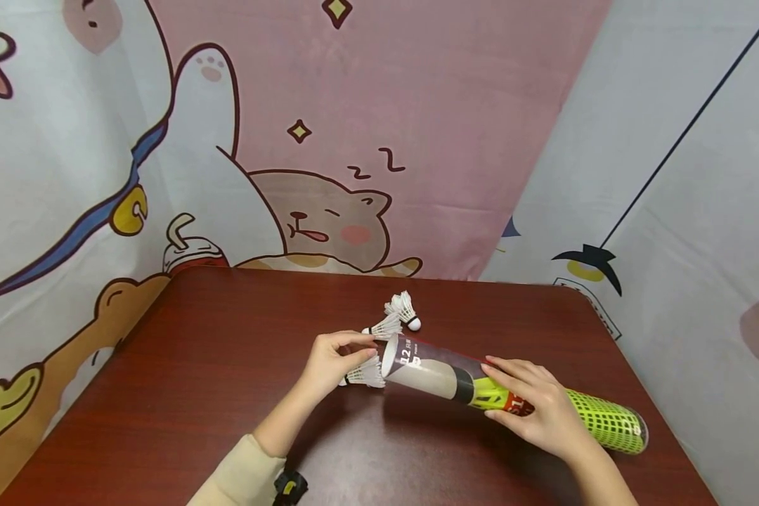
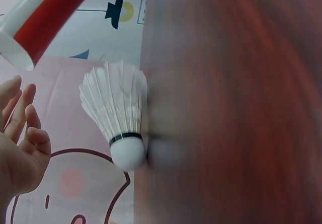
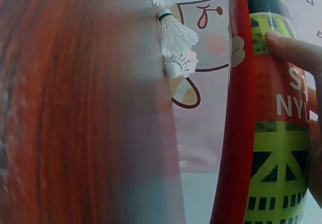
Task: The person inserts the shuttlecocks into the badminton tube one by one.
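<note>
My right hand (image 1: pixel 537 404) grips a shuttlecock tube (image 1: pixel 426 369) around its middle, thumb on the near side. The tube slants above the table, its white-rimmed mouth toward my left hand; yellow-green shuttlecock netting shows at its right end. In the right wrist view the tube (image 3: pixel 279 98) shows a red and yellow-green label. My left hand (image 1: pixel 335 362) hovers beside the mouth, fingers loosely bent. In the left wrist view that hand (image 2: pixel 25 153) holds nothing. A white shuttlecock (image 1: pixel 365 374) lies on the table beneath it, its cork partly hidden.
Behind the tube mouth, more white shuttlecocks (image 1: pixel 387 326) lie close together on the dark red-brown table (image 1: pixel 228 351). One (image 1: pixel 407 310) has its cork toward me. A cartoon-printed cloth (image 1: pixel 455 140) hangs behind the table. A black device (image 1: pixel 289 486) sits at my left wrist.
</note>
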